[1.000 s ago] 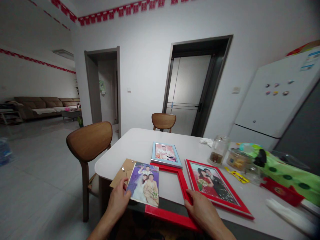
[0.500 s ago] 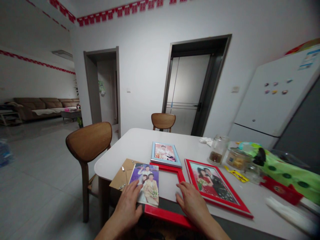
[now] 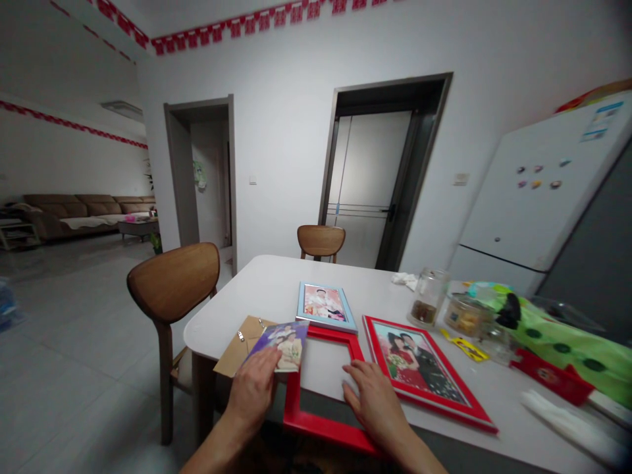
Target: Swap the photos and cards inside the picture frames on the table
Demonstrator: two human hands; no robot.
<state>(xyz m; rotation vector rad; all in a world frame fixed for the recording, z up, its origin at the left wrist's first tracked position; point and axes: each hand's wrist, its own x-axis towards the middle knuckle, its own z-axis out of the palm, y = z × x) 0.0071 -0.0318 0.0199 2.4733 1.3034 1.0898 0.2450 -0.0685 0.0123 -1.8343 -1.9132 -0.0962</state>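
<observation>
- While the left hand (image 3: pixel 254 388) is covering the near-left part of the loose photo (image 3: pixel 290 343), its fingers are bending over the print; the thumb is hiding, so I cannot tell how closed the grip is.
- The photo is tilting above the brown backing (image 3: pixel 234 355), left of the empty red frame (image 3: pixel 330 426).
- The right hand (image 3: pixel 379 395) is hovering or resting at that frame's right side, fingers loosely parted, gripping nothing visible.
- Beyond, a blue frame (image 3: pixel 328 324) is lying on the table (image 3: pixel 257 283).
</observation>
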